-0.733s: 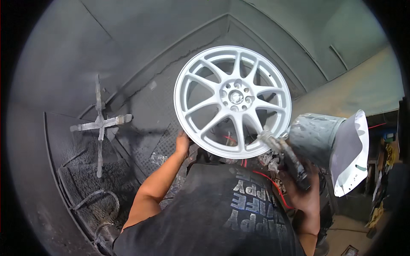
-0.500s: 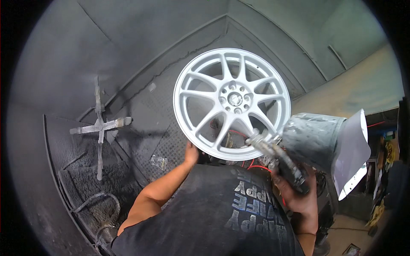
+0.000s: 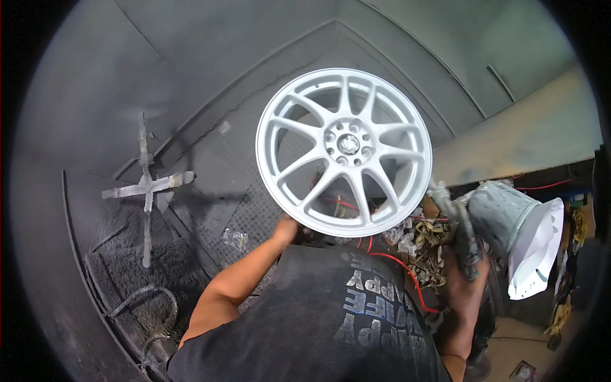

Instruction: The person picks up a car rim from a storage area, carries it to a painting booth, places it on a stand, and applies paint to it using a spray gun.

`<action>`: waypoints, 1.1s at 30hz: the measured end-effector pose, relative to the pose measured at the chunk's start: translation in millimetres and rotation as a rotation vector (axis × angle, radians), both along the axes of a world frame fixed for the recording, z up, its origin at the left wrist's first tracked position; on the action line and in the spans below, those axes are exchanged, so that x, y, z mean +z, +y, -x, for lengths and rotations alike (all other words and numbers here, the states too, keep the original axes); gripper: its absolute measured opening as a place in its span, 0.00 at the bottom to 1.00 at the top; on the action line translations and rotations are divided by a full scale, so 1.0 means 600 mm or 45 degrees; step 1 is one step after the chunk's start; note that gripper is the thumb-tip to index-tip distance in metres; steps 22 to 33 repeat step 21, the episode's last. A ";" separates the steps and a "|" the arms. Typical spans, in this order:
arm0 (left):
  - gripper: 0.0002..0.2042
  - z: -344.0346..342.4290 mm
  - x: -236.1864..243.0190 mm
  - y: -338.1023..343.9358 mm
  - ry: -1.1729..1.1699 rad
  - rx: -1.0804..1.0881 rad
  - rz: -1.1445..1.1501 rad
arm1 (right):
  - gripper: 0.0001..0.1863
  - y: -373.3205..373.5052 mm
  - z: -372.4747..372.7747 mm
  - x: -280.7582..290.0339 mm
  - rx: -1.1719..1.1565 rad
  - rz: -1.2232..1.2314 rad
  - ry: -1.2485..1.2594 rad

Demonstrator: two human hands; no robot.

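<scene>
A white multi-spoke car wheel rim (image 3: 393, 205) faces up in front of me, its support hidden beneath it. My left hand (image 3: 288, 230) is at the rim's lower left edge, fingers curled in under it; what they grip is hidden. To the lower right of the rim, my right hand (image 3: 470, 270) is wrapped round a paint-smeared spray gun (image 3: 459, 229), held apart from the rim. Mounted on the gun is a grey, paint-stained cup (image 3: 503, 213) with a white paper (image 3: 538, 251) flaring from its mouth.
On the left stands a cross-shaped, paint-crusted stand (image 3: 147, 186). Crumpled masking paper (image 3: 423, 251) and a red hose (image 3: 407, 270) lie below the rim. Grey booth walls (image 3: 242, 44) surround the far side. A cluttered shelf (image 3: 579, 216) is at the right.
My right hand has drawn the spray gun and cup right, away from the rim. The rim has turned, its spokes now at another angle. My left hand stays near the same edge.
</scene>
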State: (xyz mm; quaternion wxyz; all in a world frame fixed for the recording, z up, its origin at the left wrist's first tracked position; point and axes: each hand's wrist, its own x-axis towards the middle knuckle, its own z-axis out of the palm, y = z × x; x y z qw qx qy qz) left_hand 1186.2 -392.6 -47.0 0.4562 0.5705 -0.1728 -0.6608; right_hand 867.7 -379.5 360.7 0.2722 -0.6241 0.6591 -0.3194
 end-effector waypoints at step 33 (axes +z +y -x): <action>0.23 0.167 -0.032 0.049 0.567 -0.433 -0.256 | 0.19 0.074 0.154 -0.045 -0.382 -0.082 -0.189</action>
